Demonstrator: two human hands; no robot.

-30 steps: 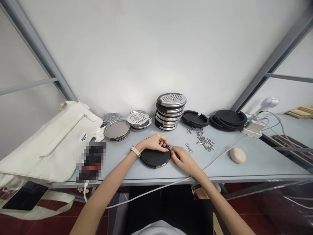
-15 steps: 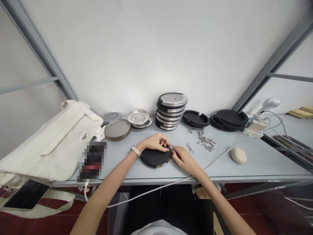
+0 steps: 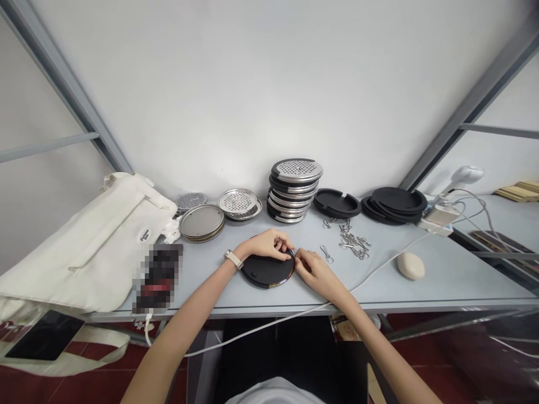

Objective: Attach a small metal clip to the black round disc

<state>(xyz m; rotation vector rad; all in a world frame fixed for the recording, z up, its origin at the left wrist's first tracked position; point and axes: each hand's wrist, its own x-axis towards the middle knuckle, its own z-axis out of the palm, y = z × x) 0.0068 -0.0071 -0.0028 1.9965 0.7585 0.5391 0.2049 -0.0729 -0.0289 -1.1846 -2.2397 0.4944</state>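
Observation:
A round black disc (image 3: 268, 271) lies on the table in front of me, with a shiny, coloured edge along its lower right. My left hand (image 3: 269, 245) rests across its far side, wrist strapped with a watch. Its fingers are curled and the thumb presses at the disc's right rim. From the right, my right hand (image 3: 313, 270) pinches at the same rim with closed fingers. A small silvery metal clip (image 3: 293, 253) shows between the two hands, mostly hidden by fingertips. One loose metal clip (image 3: 326, 254) lies just beyond my right hand.
Behind stand a tall stack of perforated metal graters (image 3: 297, 170), grey metal discs (image 3: 202, 221) and black round holders (image 3: 337, 203). More clips (image 3: 356, 244) lie in a pile. A white cable (image 3: 379, 268) crosses the table near a beige mouse (image 3: 410, 266). A cream bag (image 3: 96, 241) lies left.
Both hands stay at the disc's right rim, with only slight finger movement by the right hand. The view shifts a little; nothing else has visibly moved.

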